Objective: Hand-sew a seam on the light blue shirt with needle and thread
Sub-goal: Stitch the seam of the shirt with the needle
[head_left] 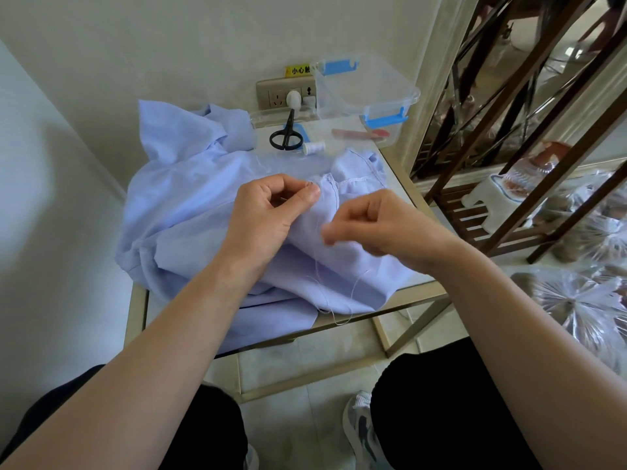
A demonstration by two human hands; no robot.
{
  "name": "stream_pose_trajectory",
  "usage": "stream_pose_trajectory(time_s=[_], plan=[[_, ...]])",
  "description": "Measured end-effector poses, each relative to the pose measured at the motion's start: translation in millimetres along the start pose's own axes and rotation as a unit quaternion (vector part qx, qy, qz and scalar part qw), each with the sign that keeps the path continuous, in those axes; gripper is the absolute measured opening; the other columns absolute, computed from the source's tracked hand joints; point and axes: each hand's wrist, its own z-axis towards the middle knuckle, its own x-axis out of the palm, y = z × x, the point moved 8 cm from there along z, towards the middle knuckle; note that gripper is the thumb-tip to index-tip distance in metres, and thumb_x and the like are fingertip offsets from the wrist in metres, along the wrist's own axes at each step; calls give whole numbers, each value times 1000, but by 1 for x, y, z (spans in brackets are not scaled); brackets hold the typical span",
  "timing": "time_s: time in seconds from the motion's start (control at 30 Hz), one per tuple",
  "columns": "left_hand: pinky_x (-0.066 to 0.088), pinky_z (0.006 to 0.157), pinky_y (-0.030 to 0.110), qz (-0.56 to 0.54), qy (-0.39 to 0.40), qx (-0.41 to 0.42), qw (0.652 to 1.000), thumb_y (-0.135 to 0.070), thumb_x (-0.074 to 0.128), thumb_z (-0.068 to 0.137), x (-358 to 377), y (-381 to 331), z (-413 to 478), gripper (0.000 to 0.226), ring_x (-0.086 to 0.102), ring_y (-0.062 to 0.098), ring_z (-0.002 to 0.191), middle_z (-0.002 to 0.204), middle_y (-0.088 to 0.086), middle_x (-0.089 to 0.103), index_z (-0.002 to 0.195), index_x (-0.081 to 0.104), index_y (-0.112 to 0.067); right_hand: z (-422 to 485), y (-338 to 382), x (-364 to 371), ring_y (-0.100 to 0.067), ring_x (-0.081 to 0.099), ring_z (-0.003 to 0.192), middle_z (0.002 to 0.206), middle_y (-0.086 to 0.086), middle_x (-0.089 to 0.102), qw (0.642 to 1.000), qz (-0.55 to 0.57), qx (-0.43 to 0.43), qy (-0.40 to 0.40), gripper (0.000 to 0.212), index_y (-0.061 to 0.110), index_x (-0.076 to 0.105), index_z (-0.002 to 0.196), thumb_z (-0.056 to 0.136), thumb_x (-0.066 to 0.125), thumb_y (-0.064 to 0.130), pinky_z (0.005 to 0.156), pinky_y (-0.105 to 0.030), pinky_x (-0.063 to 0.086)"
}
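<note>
The light blue shirt (190,205) lies crumpled over a small glass table (403,195). My left hand (268,212) pinches a fold of the shirt near a stitched seam, thumb against forefinger. My right hand (369,225) sits just right of it with fingers curled, its fingertips blurred, pinching the pale thread (319,266) that loops down across the cloth to the table's front edge. The needle itself is too small to make out.
Behind the shirt lie black scissors (286,135), a white thread spool (314,147) and a clear plastic box (366,93) with blue latches. A wall socket (288,95) is at the back. A dark wooden shelf (509,164) stands to the right, with plastic bags beside it.
</note>
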Motion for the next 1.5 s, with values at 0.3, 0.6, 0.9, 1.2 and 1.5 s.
stream_pose_trajectory(time_s=[0.3,0.6,0.9,1.2,1.5], plan=[[45,69,11,5,14,11,1000,-17,71,88,5,-1,-3,9,60,0,70,71,-12,70,79,73,-18,6,-1,-19,-11,22,46,50,2,28,982,44,-30,-183,15,8,70,84,86,75,22,52,-30,22],[42,67,6,6,-2,1,1000,-17,71,88,0,-1,-1,7,56,-5,66,67,-18,67,82,72,-18,-1,3,4,-12,23,53,52,4,28,999,-29,-9,31,11,18,70,75,84,76,15,51,-21,22],[45,70,9,-3,12,1,1000,-13,70,88,1,-2,-1,7,59,-2,71,75,-10,69,83,73,-17,2,-3,-27,-13,19,49,53,2,28,990,99,-39,-93,11,12,63,86,88,72,18,47,-25,17],[48,74,13,38,89,-1,995,-21,70,88,11,-4,-2,7,62,3,76,81,-4,72,89,74,-14,8,-14,-34,-11,20,47,49,2,33,982,109,-22,-151,20,1,67,92,88,72,19,47,-24,19],[44,69,17,119,97,12,988,-23,73,86,-4,-3,5,13,56,4,67,70,-8,67,76,71,-17,3,-22,-44,-16,16,51,46,11,28,975,129,-14,-179,18,19,64,72,90,69,16,51,-29,15]])
